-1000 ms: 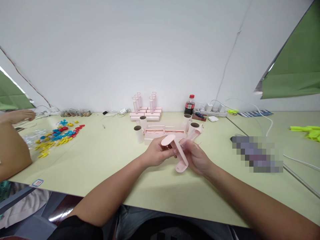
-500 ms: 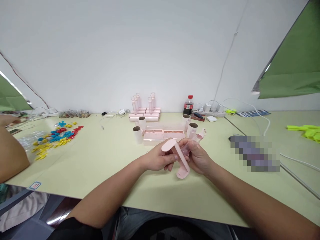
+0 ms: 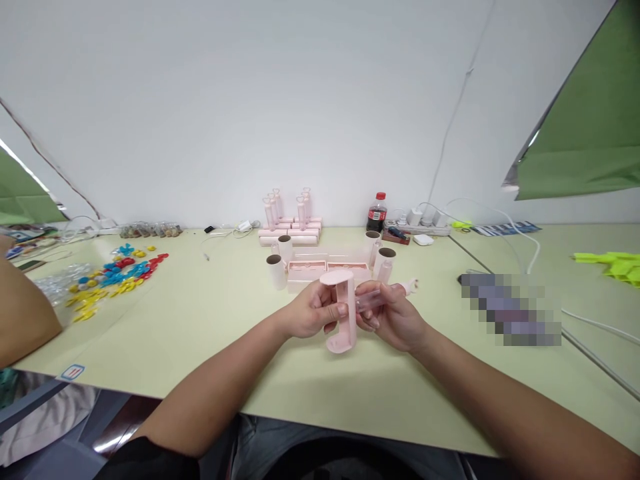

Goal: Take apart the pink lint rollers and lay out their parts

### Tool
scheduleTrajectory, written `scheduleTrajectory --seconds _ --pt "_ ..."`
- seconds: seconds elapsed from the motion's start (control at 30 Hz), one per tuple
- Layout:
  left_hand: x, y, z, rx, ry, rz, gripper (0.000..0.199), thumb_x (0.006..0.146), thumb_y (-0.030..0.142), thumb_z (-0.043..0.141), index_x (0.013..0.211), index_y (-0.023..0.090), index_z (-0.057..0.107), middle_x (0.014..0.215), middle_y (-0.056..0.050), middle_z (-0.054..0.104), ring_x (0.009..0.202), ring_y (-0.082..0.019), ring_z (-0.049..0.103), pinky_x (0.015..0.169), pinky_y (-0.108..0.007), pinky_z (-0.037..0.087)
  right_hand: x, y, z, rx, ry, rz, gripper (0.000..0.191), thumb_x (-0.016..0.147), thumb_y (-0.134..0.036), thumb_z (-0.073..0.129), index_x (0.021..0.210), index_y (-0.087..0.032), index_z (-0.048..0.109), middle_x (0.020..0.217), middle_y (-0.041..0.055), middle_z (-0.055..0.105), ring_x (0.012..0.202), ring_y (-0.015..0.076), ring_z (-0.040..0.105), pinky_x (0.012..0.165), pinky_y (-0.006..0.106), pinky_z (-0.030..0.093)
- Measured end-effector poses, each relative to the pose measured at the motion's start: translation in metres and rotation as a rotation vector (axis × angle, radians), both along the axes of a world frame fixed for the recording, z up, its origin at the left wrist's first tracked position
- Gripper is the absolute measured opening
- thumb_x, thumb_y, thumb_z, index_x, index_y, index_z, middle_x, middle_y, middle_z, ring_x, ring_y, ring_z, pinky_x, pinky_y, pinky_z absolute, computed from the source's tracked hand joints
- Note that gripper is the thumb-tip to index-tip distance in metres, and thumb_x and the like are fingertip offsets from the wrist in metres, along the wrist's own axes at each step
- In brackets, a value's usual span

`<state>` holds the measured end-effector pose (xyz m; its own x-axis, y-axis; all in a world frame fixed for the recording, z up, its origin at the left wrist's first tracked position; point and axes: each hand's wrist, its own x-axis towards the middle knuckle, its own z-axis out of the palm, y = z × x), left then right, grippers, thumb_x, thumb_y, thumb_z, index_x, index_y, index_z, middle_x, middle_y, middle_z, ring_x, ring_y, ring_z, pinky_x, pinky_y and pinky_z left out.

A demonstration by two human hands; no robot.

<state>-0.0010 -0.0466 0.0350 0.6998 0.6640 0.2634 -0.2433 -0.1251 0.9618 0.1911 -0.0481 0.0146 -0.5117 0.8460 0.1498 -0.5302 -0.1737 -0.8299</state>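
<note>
My left hand point(image 3: 311, 312) is closed on a pale pink plastic holder point(image 3: 345, 313), a long channel with a rounded plate at each end, held upright with its hollow side toward me. In my right hand point(image 3: 397, 319) lies a clear pink tube point(image 3: 371, 301), roughly level, its pink looped end point(image 3: 411, 287) pointing right. The tube's left end meets the side of the holder; whether the two are joined I cannot tell. Just beyond my hands stand two pink open trays point(image 3: 307, 267) and white cardboard rolls point(image 3: 275, 273) with clear tubes beside them.
Pink boxes with upright looped tubes point(image 3: 302, 217) stand by the wall. A cola bottle point(image 3: 377, 212) and a power strip point(image 3: 430, 229) are at the back right. Colourful plastic pieces point(image 3: 120, 270) lie left, near another person's arm point(image 3: 25, 303). A blurred-out object point(image 3: 510, 310) lies right.
The pink holder has turned from a slant to nearly upright and shifted slightly left. The clear tube has swung closer to level and shows more between my hands.
</note>
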Motion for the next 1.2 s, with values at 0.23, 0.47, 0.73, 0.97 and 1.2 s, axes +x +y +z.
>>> scheduleTrajectory --seconds 0.23,0.47,0.73,0.97,1.2 --pt "-0.004 -0.002 0.009 0.014 0.015 -0.021 0.043 0.078 0.051 0.071 0.092 0.012 0.062 0.082 -0.012 0.069 0.064 -0.016 0.064 0.044 -0.019 0.038 -0.006 -0.008 0.003 0.051 0.033 -0.001 0.033 0.076 -0.053 0.072 0.09 -0.023 0.074 0.057 -0.001 0.062 0.049 0.0099 0.051 0.052 0.026 0.039" --pt "-0.007 0.0 0.008 -0.051 0.003 -0.128 0.04 0.082 0.044 0.07 0.108 0.016 0.058 0.09 -0.012 0.072 0.055 -0.009 0.058 0.046 -0.018 0.039 -0.005 -0.01 0.01 0.058 0.0 -0.003 0.037 0.072 -0.059 0.074 0.086 -0.025 0.073 0.05 -0.0022 0.059 0.049 0.0142 0.053 0.052 0.028 0.038" --pt "-0.006 0.003 0.002 -0.132 -0.018 -0.121 0.042 0.08 0.041 0.074 0.109 0.016 0.058 0.085 -0.01 0.073 0.042 -0.004 0.05 0.04 -0.017 0.037 -0.005 -0.006 0.006 0.021 -0.016 -0.006 0.038 0.071 -0.062 0.072 0.082 -0.025 0.072 0.047 -0.0038 0.056 0.049 0.0146 0.055 0.049 0.026 0.038" --pt "0.0 -0.001 0.004 -0.053 -0.084 -0.092 0.038 0.08 0.042 0.073 0.099 0.015 0.054 0.083 -0.01 0.07 0.07 -0.019 0.07 0.042 -0.016 0.037 -0.006 -0.008 0.006 0.016 -0.012 -0.006 0.039 0.07 -0.062 0.073 0.084 -0.026 0.073 0.048 -0.003 0.058 0.048 0.014 0.053 0.052 0.028 0.04" --pt "-0.001 0.001 0.006 -0.012 -0.169 0.191 0.037 0.078 0.042 0.074 0.093 0.015 0.054 0.075 -0.005 0.069 0.045 -0.006 0.05 0.041 -0.018 0.034 -0.003 0.002 0.007 0.024 0.069 -0.267 0.027 0.08 -0.053 0.067 0.086 -0.028 0.072 0.053 -0.0039 0.054 0.047 0.0113 0.042 0.054 0.029 0.042"
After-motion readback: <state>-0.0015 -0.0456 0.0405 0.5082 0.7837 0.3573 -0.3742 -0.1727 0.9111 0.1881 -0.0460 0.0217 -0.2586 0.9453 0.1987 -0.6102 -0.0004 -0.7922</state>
